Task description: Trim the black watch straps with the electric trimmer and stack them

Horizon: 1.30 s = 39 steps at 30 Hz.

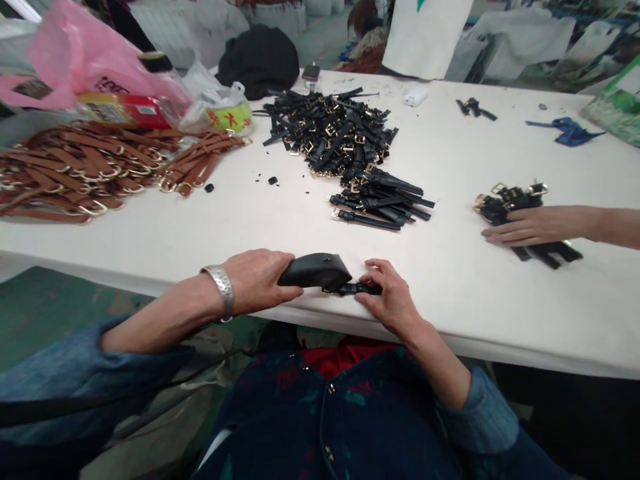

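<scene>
My left hand (256, 280), with a silver bracelet at the wrist, is wrapped round a black curved handheld device (316, 270); its exact kind does not show. The device's front end sits right over a short black buckle strap (347, 289) by the table's near edge. My right hand (393, 293) pinches the strap's right end between thumb and fingers. Beyond my hands lies a small stack of black buckle straps (383, 200) with gold buckles, against a larger tangled heap of such straps (333, 130).
A co-worker's hand (535, 225) rests on a black strap bundle (550, 253) at right. Brown straps (90, 167), a pink bag (85, 50) and a red-yellow package (125, 110) lie left. Behind are a black cap (259, 60) and blue cloth (570, 131) on the white table (240, 207).
</scene>
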Motion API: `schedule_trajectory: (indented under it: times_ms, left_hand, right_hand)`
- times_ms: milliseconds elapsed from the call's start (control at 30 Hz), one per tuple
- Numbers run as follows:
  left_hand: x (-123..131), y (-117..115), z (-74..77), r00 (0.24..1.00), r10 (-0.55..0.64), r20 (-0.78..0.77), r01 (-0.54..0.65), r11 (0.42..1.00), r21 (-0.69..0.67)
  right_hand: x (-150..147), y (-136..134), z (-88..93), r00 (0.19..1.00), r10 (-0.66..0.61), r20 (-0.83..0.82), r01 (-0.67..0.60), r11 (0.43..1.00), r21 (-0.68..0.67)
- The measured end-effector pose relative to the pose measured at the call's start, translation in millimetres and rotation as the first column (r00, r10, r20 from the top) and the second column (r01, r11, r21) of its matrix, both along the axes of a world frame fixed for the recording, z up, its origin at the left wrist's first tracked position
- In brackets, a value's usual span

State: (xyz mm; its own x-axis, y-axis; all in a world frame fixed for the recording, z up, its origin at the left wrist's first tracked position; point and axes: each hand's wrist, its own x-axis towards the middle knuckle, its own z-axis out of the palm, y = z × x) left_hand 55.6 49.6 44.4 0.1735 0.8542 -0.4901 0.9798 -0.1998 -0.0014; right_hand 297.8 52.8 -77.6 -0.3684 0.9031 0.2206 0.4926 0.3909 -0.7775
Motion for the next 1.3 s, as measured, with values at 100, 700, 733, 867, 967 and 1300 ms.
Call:
schedule_trajectory:
  times_ms: [100,700,733,867,967,1300]
  left_hand:
    - [-9,-7,4.0,1.0,-0.005,-0.012,0.004,0.999,-0.049]
    - [-2,4,-0.3,0.996,0.037,0.085,-0.033,0.998,-0.045]
    - [-6,2,2.1,0.996,0.039,0.08,-0.034,0.997,-0.064]
    - [-7,-1,4.7,0.997,0.043,0.058,-0.037,0.994,-0.102]
    - [3,4,-0.7,0.996,0.034,0.079,-0.029,0.997,-0.068]
    - [-7,4,-7.6,0.989,0.089,0.115,-0.088,0.996,-0.014]
  right_hand:
    - [-2,0,2.0,1.0,0.008,0.021,-0.008,1.0,0.009]
    - [-1,1,0.6,0.999,-0.026,0.023,0.025,1.0,0.006]
    - [-1,0,1.1,0.999,-0.024,0.021,0.024,1.0,0.002]
    - [-3,-1,3.4,1.0,-0.008,-0.006,0.008,1.0,-0.009]
    - [-2,0,3.6,1.0,0.001,-0.004,-0.001,1.0,-0.014]
    - [-1,2,1.3,0.999,0.01,0.05,-0.01,1.0,0.001]
